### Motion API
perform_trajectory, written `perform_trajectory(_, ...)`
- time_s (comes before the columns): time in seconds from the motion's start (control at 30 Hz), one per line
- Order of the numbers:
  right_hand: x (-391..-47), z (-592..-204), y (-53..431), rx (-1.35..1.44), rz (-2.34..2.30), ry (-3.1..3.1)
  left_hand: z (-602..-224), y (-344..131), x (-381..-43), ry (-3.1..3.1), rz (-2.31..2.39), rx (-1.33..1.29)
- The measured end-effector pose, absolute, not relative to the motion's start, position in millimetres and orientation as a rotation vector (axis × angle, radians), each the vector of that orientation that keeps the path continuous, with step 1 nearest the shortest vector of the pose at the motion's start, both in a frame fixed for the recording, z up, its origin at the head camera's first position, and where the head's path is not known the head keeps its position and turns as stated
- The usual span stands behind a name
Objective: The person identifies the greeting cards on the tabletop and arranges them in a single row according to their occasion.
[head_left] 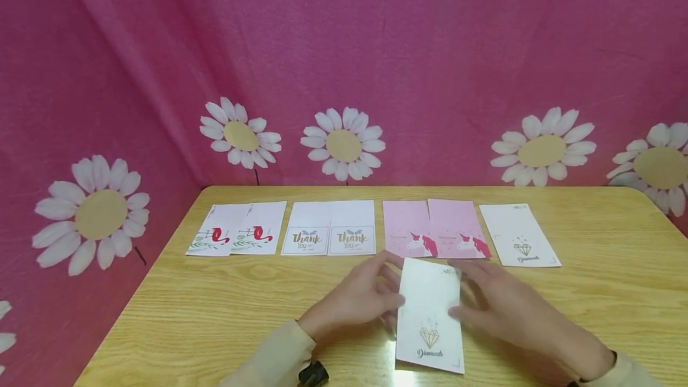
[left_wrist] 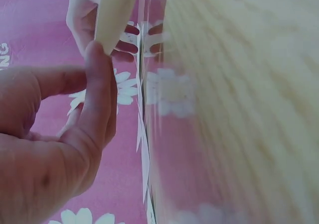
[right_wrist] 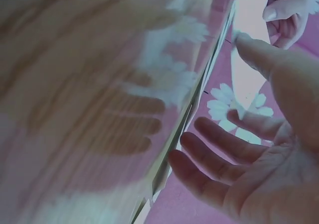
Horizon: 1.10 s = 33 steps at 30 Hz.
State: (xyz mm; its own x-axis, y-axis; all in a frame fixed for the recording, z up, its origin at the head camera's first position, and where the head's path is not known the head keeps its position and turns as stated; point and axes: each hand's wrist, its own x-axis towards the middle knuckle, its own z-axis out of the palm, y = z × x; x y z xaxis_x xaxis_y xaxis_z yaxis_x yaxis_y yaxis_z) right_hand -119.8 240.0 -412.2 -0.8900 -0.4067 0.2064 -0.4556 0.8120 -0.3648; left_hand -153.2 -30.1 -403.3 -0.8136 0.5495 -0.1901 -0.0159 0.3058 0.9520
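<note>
A white greeting card [head_left: 428, 309] with a gold diamond drawing and the word "Diamonds" is held up over the near part of the table. My left hand [head_left: 365, 291] pinches its left edge, thumb in front and fingers behind. At the right edge my right hand [head_left: 500, 297] holds it between thumb and index finger. The other right fingers [right_wrist: 214, 154] are spread apart below the card in the right wrist view. From the side, the left wrist view shows the card [left_wrist: 114, 17] between the two hands, tilted.
Along the back of the wooden table [head_left: 215, 303] lies a row: two flamingo cards [head_left: 258, 226], two "Thank you" cards [head_left: 352, 226], two pink unicorn cards [head_left: 459, 229] and another diamond card [head_left: 518, 235]. A pink curtain [head_left: 376, 46] with daisies hangs behind.
</note>
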Motion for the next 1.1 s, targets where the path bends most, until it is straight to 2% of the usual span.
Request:
perform_trajectory(0.23, -122, -409, 245, 0.638, 0.828, -2.769, -400, -23, -159, 2.072, 1.697, 0.456)
perform_trajectory(0.73, -121, -400, 259, 0.325, 1.069, -2.644, -394, 15, -178, 1.907, 1.975, 0.452)
perform_trajectory(1.1, -120, -399, 289, 0.029, 1.209, -2.723, -396, 47, -189, 1.885, 2.014, 0.425)
